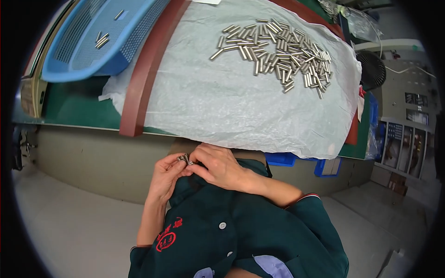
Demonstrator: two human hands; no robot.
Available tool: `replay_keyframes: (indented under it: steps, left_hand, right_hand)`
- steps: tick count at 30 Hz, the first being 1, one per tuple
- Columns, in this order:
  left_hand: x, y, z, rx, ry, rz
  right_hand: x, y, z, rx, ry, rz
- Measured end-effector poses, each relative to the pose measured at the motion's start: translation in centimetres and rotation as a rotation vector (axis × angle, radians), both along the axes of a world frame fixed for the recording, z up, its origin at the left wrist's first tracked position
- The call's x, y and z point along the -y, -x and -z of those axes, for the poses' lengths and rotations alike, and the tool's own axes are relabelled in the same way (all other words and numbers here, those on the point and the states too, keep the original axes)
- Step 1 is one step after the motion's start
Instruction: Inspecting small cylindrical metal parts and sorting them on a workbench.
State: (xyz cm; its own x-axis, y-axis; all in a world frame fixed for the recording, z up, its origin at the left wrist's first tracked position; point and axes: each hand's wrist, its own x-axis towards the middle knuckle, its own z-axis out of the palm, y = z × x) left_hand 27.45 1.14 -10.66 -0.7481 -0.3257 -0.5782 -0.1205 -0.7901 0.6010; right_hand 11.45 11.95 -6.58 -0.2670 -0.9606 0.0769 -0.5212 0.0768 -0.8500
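Below the bench edge, both hands [199, 169] pinching one small shiny metal piece [185, 160].

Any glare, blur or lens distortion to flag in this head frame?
Head view: strong fisheye bend along the table edge and black corners; even light; mild sheen on the metal pins and white sheet; both the left hand and right hand stay fairly sharp.

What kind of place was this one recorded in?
Probably a factory or workshop bench: a heap of small metal pins on a white sheet, a blue plastic basket holding a few more, and both hands working a small metal piece.
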Motion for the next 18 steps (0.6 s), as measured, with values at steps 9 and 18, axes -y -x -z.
replay_keyframes:
  steps: [9, 18]
  left_hand:
    - [0.4, 2.6, -0.1, -0.066, -0.08, 0.133]
    - [0.4, 3.2, 0.2, -0.049, -0.115, 0.091]
  right_hand:
    - [-6.3, 7.8, -11.4, -0.383, 0.115, 0.292]
    - [-10.3, 14.2, -9.9, -0.417, 0.19, 0.84]
